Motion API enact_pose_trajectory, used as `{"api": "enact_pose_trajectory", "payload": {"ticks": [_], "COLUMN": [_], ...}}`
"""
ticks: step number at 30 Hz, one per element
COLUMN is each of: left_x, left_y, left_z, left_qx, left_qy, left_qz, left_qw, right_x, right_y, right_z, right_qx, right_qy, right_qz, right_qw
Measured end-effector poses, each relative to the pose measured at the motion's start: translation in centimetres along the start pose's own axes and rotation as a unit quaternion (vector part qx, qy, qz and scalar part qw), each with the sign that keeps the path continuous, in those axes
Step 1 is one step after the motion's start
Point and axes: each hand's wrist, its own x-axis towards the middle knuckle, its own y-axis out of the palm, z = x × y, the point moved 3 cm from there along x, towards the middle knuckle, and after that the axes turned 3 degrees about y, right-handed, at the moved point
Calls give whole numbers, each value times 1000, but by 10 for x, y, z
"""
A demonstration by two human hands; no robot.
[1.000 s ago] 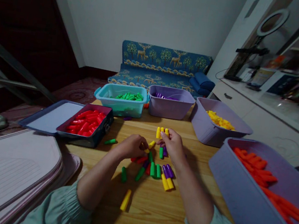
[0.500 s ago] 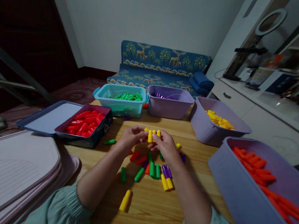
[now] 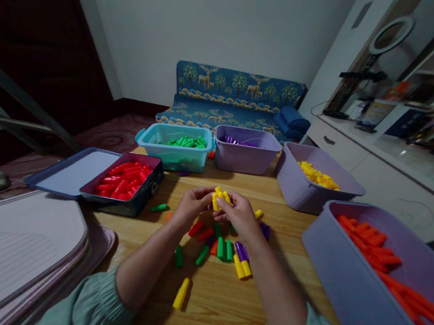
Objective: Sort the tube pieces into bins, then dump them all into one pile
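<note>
Nearest, a single yellow piece (image 3: 181,293) is seen lying on the wooden table (image 3: 218,320), well apart from the others. At the right edge, a large purple bin (image 3: 332,261) is partly filled with orange pieces (image 3: 384,255), and at the left edge pale boards (image 3: 4,245) are stacked.

Farther in, a green piece (image 3: 179,256) is set to the left of a loose cluster. In the cluster, two purple pieces (image 3: 241,251) are lined up end to end with two yellow ones (image 3: 241,267); whether they are joined cannot be told. Beside them, two green pieces (image 3: 224,249) are placed side by side, with red pieces (image 3: 201,230) scattered just beyond and to the left.

Above the far side of this cluster, a bunch of yellow pieces (image 3: 217,199) is held between both hands: its left side is pinched by the left hand (image 3: 193,205), its right side by the right hand (image 3: 240,217). The exact number held cannot be told, being partly covered by the fingers.

To the left, red pieces (image 3: 122,178) are contained in a dark tin (image 3: 143,192) with its lid folded back. Along the far edge, green pieces are kept in a turquoise tub (image 3: 178,160), purple ones in a middle bin (image 3: 245,159), and yellow ones in a right-hand bin (image 3: 297,188). Behind, a blue sofa (image 3: 224,112) is placed against the wall.
</note>
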Motion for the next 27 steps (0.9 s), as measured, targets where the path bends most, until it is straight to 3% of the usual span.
{"api": "enact_pose_trajectory", "payload": {"ticks": [5,8,10,13,16,18,23,25,27], "left_x": [2,0,-3,-8,-11,-10,-4,-1,3], "left_y": [3,2,1,6,9,8,-1,-6,-10], "left_z": [2,2,1,4,9,12,14,14,15], "left_qx": [-3,107,220,368,455,477,461,412,304], "left_qy": [17,56,111,177,187,185,176,164,115], "left_qz": [8,-1,-2,64,123,128,67,13,-33], "left_qw": [1000,993,969,911,862,849,867,896,945], "right_x": [1,3,4,4,4,3,1,1,1], "right_y": [-4,-11,-17,-23,-26,-26,-28,-28,-27], "right_z": [1,6,9,13,14,16,17,15,12], "right_qx": [26,75,120,165,182,192,205,200,176], "right_qy": [11,-13,-36,-53,-45,-36,-5,10,34], "right_qz": [-26,-68,-89,-101,-106,-107,-113,-111,-89], "right_qw": [999,995,988,980,977,975,972,973,980]}}
